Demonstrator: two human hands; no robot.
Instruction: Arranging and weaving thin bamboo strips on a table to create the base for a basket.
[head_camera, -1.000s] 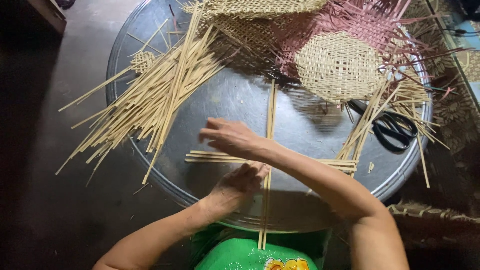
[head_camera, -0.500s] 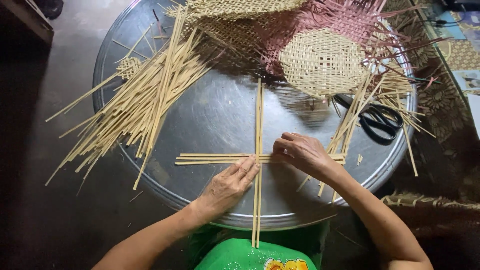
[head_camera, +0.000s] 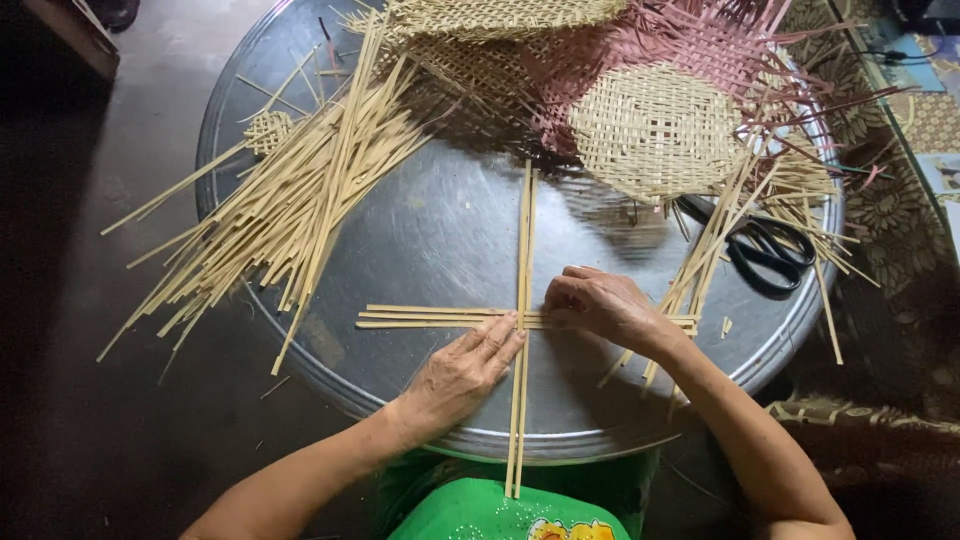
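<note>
Pale bamboo strips lie crossed on a round metal tray (head_camera: 430, 230): upright strips (head_camera: 524, 240) run toward me, horizontal strips (head_camera: 420, 317) cross them. My left hand (head_camera: 462, 372) lies flat, fingers pressing the crossing from below left. My right hand (head_camera: 600, 303) rests just right of the crossing with fingers curled onto the horizontal strips. Neither hand lifts anything clear of the tray.
A loose bundle of strips (head_camera: 290, 200) fans over the tray's left rim. Woven mats, one natural (head_camera: 655, 130) and one pink (head_camera: 700, 45), sit at the back right. Black scissors (head_camera: 768, 252) lie by more strips (head_camera: 710, 250) at the right. Dark floor surrounds the tray.
My right hand moved from left of the upright strips across to their right side. My left hand slid up onto the crossing. The camera view shifted slightly.
</note>
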